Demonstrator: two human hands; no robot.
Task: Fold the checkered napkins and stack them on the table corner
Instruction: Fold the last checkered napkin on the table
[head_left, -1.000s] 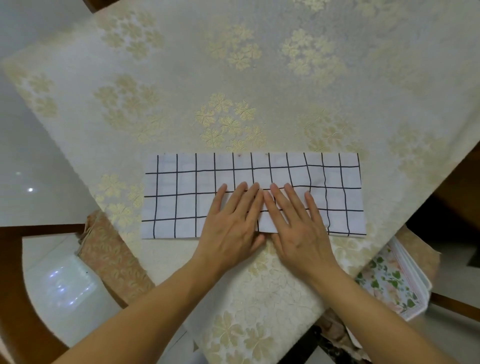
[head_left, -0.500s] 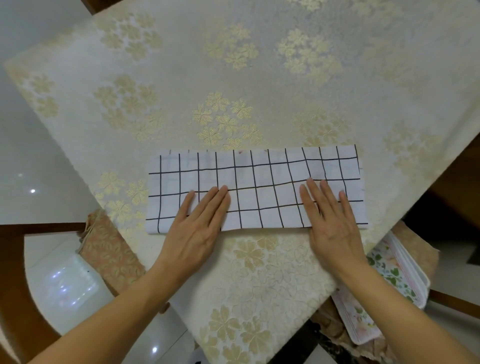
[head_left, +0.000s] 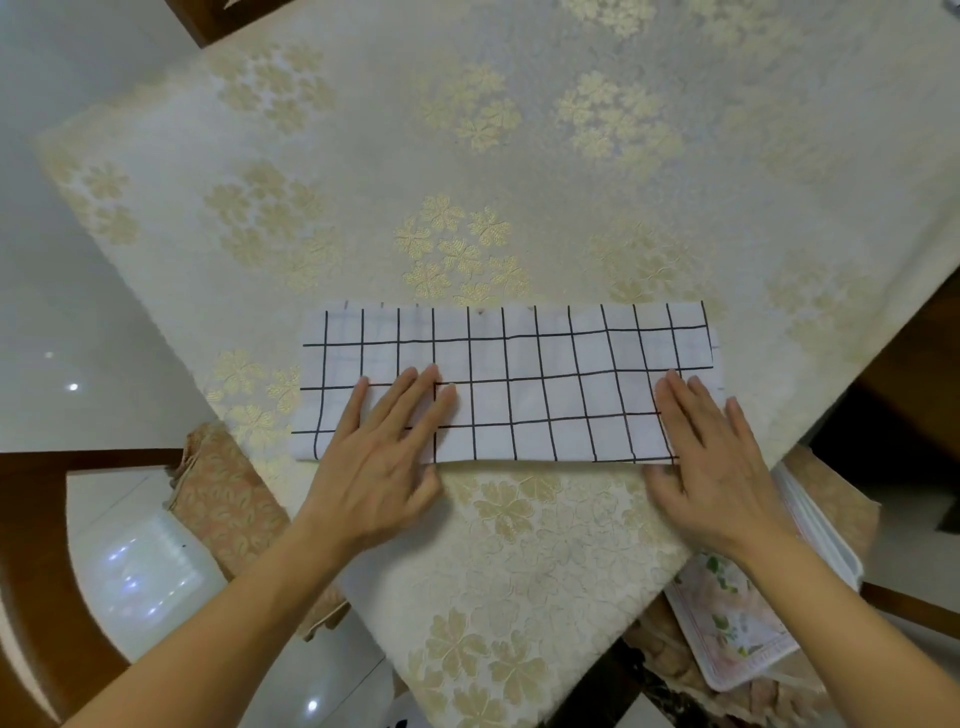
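A white napkin with a black grid lies folded into a long strip on the cream floral tablecloth, near the table's corner. My left hand rests flat, fingers spread, on the strip's left part, with its left end showing beyond the fingers. My right hand lies flat over the strip's right end and near edge. Neither hand grips the cloth.
The table corner points toward me. A chair with a beige floral cushion stands at the lower left. A stack of leaf-printed cloths sits on a seat at the lower right. Glossy white floor lies to the left.
Both hands started together at the strip's middle and slid apart along it, left hand leftward, right hand to the right end. The napkin lies flatter.
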